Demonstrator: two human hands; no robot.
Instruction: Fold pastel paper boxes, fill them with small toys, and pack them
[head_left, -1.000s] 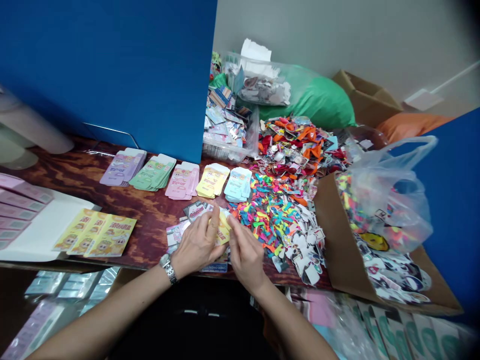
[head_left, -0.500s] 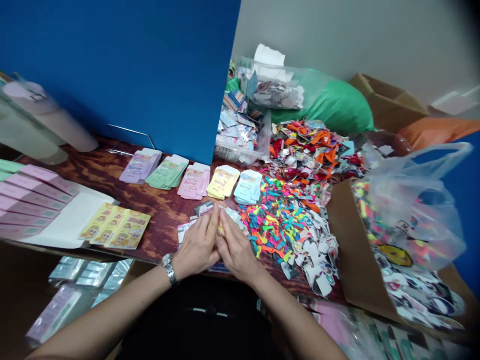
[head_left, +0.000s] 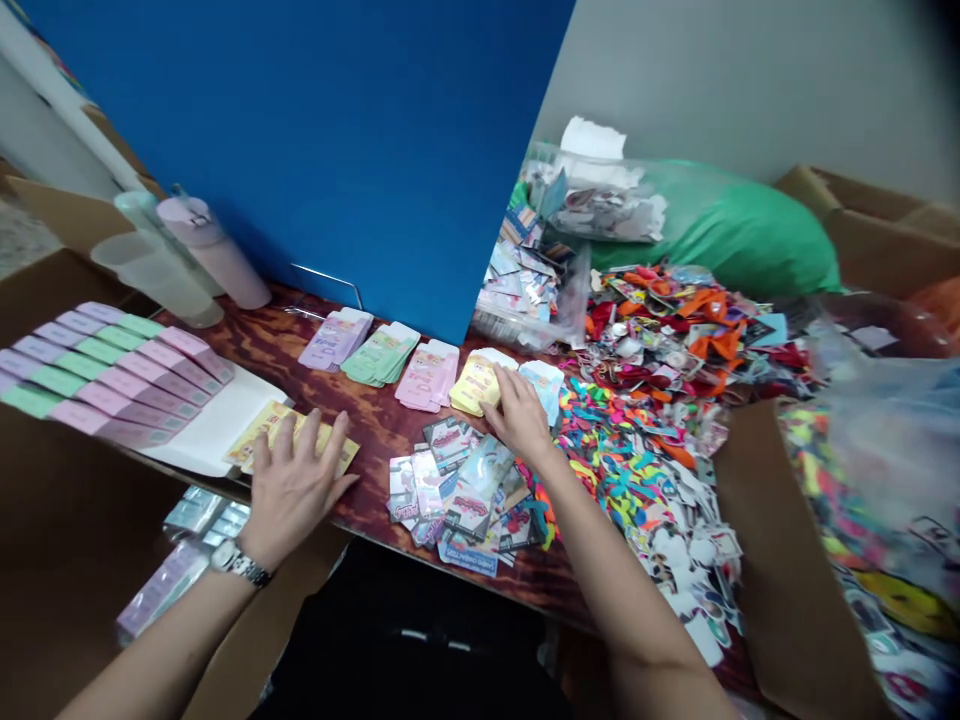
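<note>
My left hand, a watch on its wrist, lies flat with fingers spread on a few yellow folded cartons near the table's front edge. My right hand reaches forward to the stacks of flat cartons, its fingers bent down on the yellow stack beside the light blue stack. What its fingertips grip is hidden. Between my arms lies a loose pile of small printed packets.
Purple, green and pink carton stacks line the blue divider. Rows of pink and green boxes lie at left by two bottles. Coloured balloons, stickers and a cardboard box fill the right.
My hands, together over the packets before, have parted: the left went left onto the yellow cartons, the right forward to the yellow stack. The view has swung left.
</note>
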